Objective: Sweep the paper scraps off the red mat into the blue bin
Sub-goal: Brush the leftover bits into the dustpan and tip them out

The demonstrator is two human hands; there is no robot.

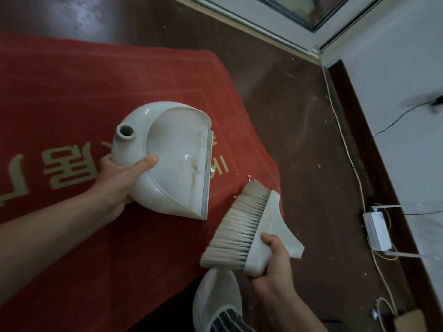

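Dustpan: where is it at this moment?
In the head view the dustpan is left of centre over the red mat, gripped by the left hand, lip facing the brush in the right hand.

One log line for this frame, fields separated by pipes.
left hand holds dustpan over red mat | right hand holds brush | paper scrap in dustpan

You have a red mat (96, 248) with gold lettering, lying on a dark brown floor (299, 140). Your dustpan (175, 144) is off-white, streaked brown inside, with a grey lip (206, 173) and one white paper scrap (186, 156) on it. Your brush (242, 226) is off-white with pale beige bristles. Your shoe (215, 293) is white, your trouser leg (227, 319) dark with pale stripes.
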